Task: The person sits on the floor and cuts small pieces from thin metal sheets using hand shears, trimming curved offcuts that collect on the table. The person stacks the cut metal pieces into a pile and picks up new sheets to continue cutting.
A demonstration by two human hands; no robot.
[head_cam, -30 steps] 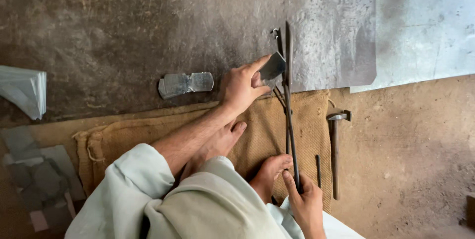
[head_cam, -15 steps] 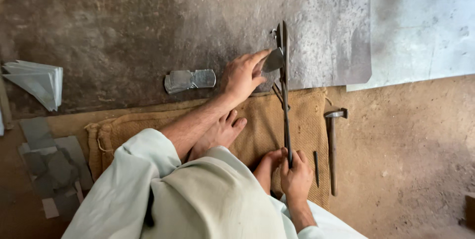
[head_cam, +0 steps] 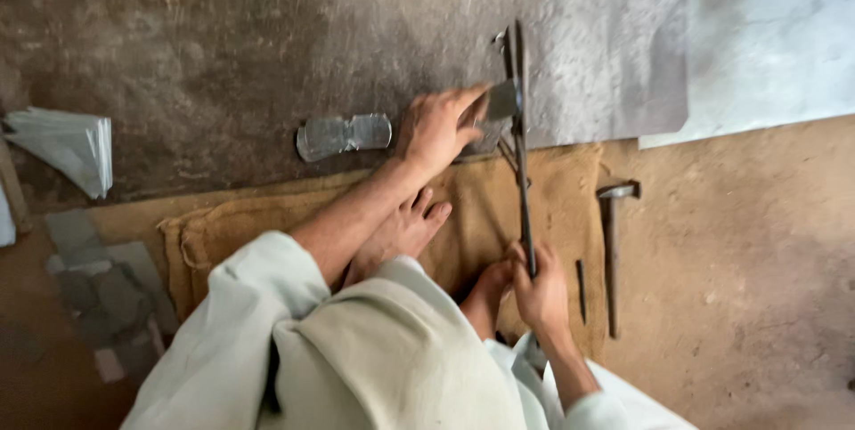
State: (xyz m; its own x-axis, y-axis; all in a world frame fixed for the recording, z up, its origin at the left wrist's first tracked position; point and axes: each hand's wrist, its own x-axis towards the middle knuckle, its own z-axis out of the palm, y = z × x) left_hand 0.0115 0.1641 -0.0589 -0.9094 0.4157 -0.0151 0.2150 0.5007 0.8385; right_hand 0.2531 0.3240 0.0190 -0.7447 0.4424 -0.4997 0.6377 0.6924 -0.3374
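My left hand (head_cam: 438, 127) holds a small grey metal piece (head_cam: 500, 101) against the blades of long metal shears (head_cam: 519, 145). The shears stand along the edge of a large dark metal sheet (head_cam: 588, 47). My right hand (head_cam: 539, 283) grips the long lower handle of the shears, near my bare feet (head_cam: 405, 230) on a burlap sack (head_cam: 552, 190). A cut flat metal piece (head_cam: 343, 134) lies on the ground to the left of my left hand.
A hammer (head_cam: 613, 243) and a thin rod (head_cam: 581, 290) lie on the earth floor to the right of the sack. A folded stack of metal sheets (head_cam: 67, 145) sits at far left, grey scraps (head_cam: 102, 292) below it. A pale sheet (head_cam: 775, 29) lies at upper right.
The view has shifted slightly. My left hand has kept the metal piece at the blades, and my right hand has stayed on the shear handle, moving it a little.
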